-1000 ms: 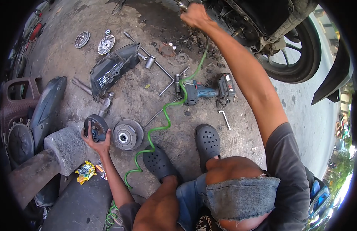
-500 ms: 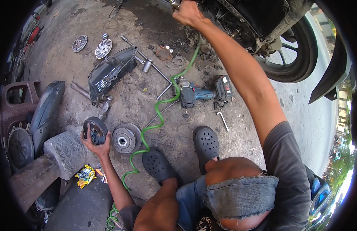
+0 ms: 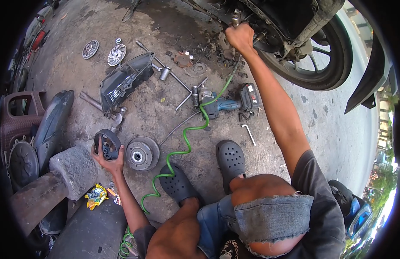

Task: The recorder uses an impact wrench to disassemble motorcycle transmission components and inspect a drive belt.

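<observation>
My left hand [image 3: 110, 160], at the left by the stone block, is closed round the rim of a round dark clutch drum [image 3: 107, 144]. Just to its right a round metal pulley [image 3: 142, 153] lies on the ground. My right arm stretches far forward. The right hand [image 3: 241, 36] is wrapped round an air tool [image 3: 236, 18] whose metal nose sticks out past the fist; the rest of it is mostly hidden. A green coiled hose [image 3: 185, 140] runs up toward this hand, which is beside the motorcycle's exposed engine [image 3: 269, 36].
A cordless impact wrench [image 3: 225, 105], a cross-shaped wrench [image 3: 182, 88], a hex key [image 3: 249, 134] and a black cover [image 3: 125, 82] lie on the ground. Two metal discs [image 3: 116, 55] are farther off. The motorcycle wheel [image 3: 325, 60] stands at the right; a stone block [image 3: 75, 168] is at the left.
My right hand has moved right and nearer with the air tool, and the green hose has shifted right along with it. The left hand stays on the clutch drum.
</observation>
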{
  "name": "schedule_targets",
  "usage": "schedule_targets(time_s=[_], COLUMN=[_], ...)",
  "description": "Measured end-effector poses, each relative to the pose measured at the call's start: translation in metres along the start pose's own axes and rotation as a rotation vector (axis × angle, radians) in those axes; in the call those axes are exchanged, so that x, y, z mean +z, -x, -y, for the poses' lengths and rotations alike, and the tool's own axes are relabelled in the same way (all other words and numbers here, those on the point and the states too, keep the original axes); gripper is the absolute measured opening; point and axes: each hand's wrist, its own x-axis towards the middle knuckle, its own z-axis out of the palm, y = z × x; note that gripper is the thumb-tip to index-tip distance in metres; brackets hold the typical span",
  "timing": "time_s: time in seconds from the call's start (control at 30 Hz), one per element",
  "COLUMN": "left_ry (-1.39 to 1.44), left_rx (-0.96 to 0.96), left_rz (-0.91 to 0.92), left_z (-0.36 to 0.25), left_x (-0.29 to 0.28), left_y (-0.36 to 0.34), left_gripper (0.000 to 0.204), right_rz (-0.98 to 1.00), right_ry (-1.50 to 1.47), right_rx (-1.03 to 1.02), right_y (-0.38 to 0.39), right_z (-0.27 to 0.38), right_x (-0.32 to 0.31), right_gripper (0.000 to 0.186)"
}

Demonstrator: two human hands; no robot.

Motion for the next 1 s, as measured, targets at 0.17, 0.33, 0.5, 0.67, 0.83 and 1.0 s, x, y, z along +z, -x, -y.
schedule_targets(time_s=[0.17, 0.33, 0.5, 0.67, 0.83, 1.0], left_ry=[0.035, 0.024, 0.044, 0.017, 0.018, -0.028], left_rx=[0.004, 0.013, 0.016, -0.002, 0.013, 0.027], left_rz=[0.03, 0.023, 0.028, 0.013, 0.023, 0.05], left_z=[-0.01, -0.006, -0.002, 0.005, 0.0, -0.003], left_x=[0.009, 0.007, 0.008, 0.004, 0.01, 0.008], left_y=[0.0, 0.001, 0.005, 0.012, 0.015, 0.013], left_gripper=[0.085, 0.086, 0.087, 0.085, 0.086, 0.086], right_rz=[-0.116, -0.099, -0.145, -0.168, -0.214, -0.24], right_ry=[-0.092, -0.121, -0.143, -0.153, -0.201, -0.339], right_rx=[0.038, 0.066, 0.125, 0.126, 0.122, 0.137], right_y=[0.001, 0.01, 0.001, 0.005, 0.013, 0.051], right_z=[0.006, 0.013, 0.004, 0.004, -0.003, 0.02], right_x=[0.004, 0.005, 0.004, 0.008, 0.008, 0.005], right_gripper=[0.034, 0.03, 0.03, 0.042, 0.03, 0.032])
